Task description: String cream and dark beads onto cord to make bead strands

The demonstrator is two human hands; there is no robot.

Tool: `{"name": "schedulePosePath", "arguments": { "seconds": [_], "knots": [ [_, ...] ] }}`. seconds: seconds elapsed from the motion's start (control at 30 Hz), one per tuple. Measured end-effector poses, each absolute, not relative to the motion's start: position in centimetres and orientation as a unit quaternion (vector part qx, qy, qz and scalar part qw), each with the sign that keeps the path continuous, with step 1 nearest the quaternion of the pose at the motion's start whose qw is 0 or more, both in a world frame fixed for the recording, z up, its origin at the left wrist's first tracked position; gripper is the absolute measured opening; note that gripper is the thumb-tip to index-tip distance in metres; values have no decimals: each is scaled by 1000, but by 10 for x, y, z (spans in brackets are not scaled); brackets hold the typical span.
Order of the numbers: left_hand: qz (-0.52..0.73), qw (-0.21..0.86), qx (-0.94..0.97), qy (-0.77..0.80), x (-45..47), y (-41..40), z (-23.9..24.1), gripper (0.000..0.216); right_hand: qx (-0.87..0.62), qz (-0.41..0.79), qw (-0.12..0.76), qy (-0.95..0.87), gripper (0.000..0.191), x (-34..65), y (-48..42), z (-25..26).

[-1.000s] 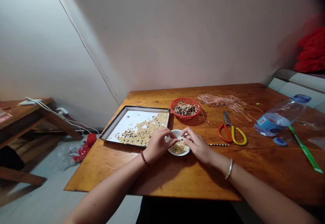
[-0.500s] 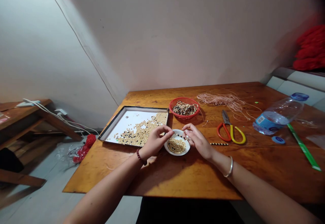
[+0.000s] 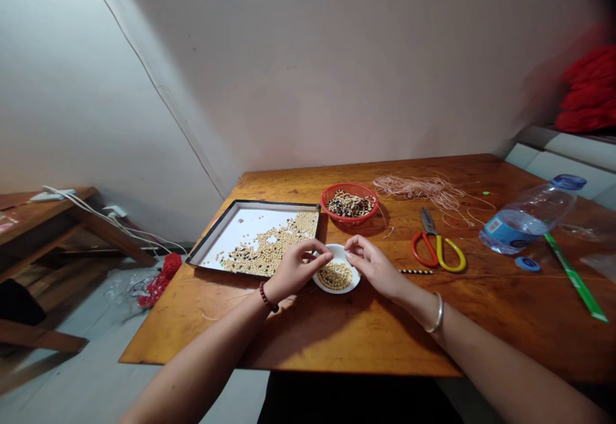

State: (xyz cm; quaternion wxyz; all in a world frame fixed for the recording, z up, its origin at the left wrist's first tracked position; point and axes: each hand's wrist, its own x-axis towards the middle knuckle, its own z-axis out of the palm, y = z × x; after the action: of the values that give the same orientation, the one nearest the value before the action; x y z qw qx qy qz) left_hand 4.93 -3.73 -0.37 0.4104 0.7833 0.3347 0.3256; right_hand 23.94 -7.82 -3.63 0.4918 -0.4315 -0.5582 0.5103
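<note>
My left hand (image 3: 296, 269) and my right hand (image 3: 373, 265) hover over a small white dish (image 3: 336, 277) of pale beads near the table's front. Each hand's fingertips are pinched, held apart across the dish. What they pinch is too fine to name; a beaded string (image 3: 416, 272) trails from under my right hand toward the scissors. A dark-rimmed tray (image 3: 240, 228) with scattered pale and dark beads lies just left of the dish.
A red basket (image 3: 350, 204) of mixed beads stands behind the dish. Orange-and-yellow scissors (image 3: 437, 246), a heap of pink cord (image 3: 423, 189), a lying water bottle (image 3: 527, 215), its blue cap (image 3: 528, 263) and a green ruler (image 3: 575, 279) fill the right side of the wooden table (image 3: 337, 334).
Both hands lifted off the dish, drew a beaded string taut between them, then lowered slightly with fingertips still apart over the dish.
</note>
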Motion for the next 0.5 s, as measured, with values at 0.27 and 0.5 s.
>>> {"name": "schedulePosePath", "arguments": {
  "seconds": [0.27,0.5],
  "knots": [
    [272,344,857,271,50,-43,-2,18,-430,464,506,-586,25,237,-84,-24],
    [302,345,834,308,46,-39,-4,20,-449,460,470,-605,23,239,-85,-25]
  ]
}}
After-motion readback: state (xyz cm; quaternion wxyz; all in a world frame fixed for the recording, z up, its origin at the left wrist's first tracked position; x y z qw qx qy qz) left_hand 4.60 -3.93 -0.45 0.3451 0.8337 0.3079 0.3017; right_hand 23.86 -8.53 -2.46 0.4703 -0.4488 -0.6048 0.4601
